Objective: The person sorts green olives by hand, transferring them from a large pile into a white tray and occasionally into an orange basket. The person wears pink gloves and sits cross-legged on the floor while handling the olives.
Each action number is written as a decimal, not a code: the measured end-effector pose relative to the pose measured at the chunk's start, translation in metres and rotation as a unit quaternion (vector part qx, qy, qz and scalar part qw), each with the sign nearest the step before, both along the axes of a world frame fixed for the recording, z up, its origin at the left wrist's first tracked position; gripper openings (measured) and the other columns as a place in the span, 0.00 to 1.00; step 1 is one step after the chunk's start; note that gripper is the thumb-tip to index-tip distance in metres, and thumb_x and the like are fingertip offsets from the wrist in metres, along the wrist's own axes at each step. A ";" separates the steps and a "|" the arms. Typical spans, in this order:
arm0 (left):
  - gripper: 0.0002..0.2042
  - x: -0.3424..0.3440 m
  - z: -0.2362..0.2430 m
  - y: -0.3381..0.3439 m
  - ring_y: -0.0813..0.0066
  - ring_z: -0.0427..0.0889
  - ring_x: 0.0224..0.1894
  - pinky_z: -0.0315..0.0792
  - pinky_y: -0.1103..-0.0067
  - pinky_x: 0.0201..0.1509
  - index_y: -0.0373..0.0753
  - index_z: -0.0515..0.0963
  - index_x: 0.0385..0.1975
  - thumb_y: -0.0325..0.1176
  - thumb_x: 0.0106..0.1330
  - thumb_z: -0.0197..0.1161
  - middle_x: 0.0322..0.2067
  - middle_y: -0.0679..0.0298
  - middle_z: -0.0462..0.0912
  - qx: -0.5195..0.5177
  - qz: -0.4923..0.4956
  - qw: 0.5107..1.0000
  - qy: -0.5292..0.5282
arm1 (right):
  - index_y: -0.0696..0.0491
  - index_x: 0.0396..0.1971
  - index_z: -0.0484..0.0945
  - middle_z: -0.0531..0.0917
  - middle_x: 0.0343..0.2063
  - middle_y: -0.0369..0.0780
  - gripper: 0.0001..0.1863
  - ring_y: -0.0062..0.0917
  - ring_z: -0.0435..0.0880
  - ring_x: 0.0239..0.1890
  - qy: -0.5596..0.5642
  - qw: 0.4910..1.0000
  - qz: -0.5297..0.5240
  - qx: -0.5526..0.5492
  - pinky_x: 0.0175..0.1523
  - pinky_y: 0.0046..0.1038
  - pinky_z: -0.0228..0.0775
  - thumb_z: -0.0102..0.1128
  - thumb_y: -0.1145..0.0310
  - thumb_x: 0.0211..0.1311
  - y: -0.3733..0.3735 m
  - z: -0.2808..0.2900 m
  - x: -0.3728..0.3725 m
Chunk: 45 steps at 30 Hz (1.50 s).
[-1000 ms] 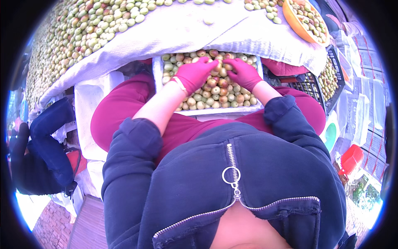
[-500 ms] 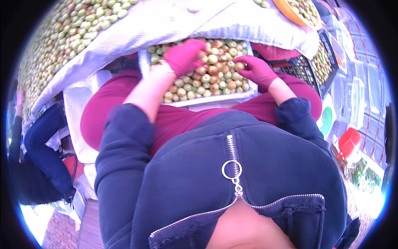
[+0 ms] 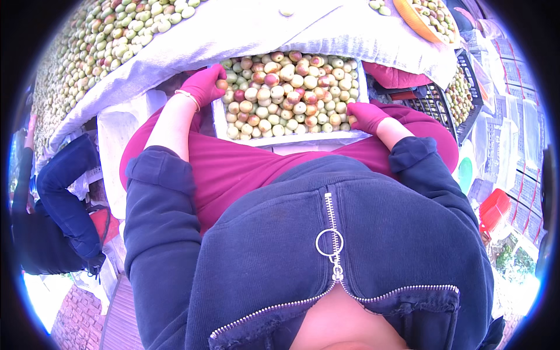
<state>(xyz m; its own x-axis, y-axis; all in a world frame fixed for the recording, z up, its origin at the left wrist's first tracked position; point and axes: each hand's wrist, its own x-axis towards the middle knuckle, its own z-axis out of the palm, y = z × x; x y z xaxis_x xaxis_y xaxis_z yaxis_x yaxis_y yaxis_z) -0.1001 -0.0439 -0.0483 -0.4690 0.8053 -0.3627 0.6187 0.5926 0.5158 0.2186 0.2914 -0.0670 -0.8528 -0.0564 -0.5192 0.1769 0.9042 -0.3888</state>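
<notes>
In front of me a white foam box point(image 3: 259, 135) is filled with small round pale-green and reddish fruit point(image 3: 287, 92). My left hand point(image 3: 208, 86), in a pink glove, is at the box's upper left edge, its fingers closed on an orange-tinged fruit. My right hand point(image 3: 366, 117), also gloved pink, is by the box's right side with fingers curled round a pale brownish fruit, partly hidden by them.
Loose fruit point(image 3: 99, 49) is spread on a white cloth point(image 3: 338, 32) ahead. An orange bowl point(image 3: 408, 20) and black crates point(image 3: 478, 102) of fruit are at right, a red scoop point(image 3: 496, 210) lower. A co-worker point(image 3: 64, 204) sits on my left.
Both hands have moved from over the middle of the box outward to its sides, the left to the upper left and the right toward the lower right, uncovering the fruit.
</notes>
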 end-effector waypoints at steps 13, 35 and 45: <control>0.15 0.001 -0.024 0.013 0.57 0.79 0.36 0.72 0.70 0.41 0.42 0.71 0.36 0.29 0.50 0.68 0.32 0.56 0.79 0.045 -0.035 0.998 -0.024 | 0.51 0.32 0.77 0.80 0.33 0.45 0.09 0.44 0.79 0.36 0.020 1.000 -0.004 -0.002 0.42 0.37 0.73 0.60 0.69 0.47 -0.002 -0.008 -0.008; 0.14 -0.020 -0.015 0.001 0.71 0.78 0.29 0.77 0.75 0.31 0.37 0.75 0.41 0.18 0.54 0.54 0.30 0.61 0.76 0.045 0.102 0.992 -0.066 | 0.42 0.49 0.74 0.78 0.42 0.40 0.17 0.36 0.81 0.39 0.193 0.977 0.083 0.038 0.40 0.34 0.74 0.54 0.66 0.58 -0.130 0.049 -0.164; 0.13 0.003 0.007 0.017 0.74 0.77 0.24 0.76 0.77 0.28 0.42 0.74 0.45 0.23 0.60 0.57 0.27 0.64 0.78 0.046 0.034 0.997 -0.045 | 0.50 0.40 0.75 0.80 0.34 0.41 0.13 0.34 0.82 0.35 0.201 0.971 -0.069 -0.105 0.39 0.32 0.75 0.58 0.65 0.54 -0.130 0.044 -0.156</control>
<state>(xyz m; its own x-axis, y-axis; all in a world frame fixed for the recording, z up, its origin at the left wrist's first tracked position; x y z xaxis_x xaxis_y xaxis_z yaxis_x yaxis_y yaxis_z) -0.0969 -0.0267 -0.0417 -0.4931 0.8044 -0.3314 0.5269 0.5792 0.6220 0.0631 0.1610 -0.0228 -0.9913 0.0051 -0.1315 0.0869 0.7759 -0.6249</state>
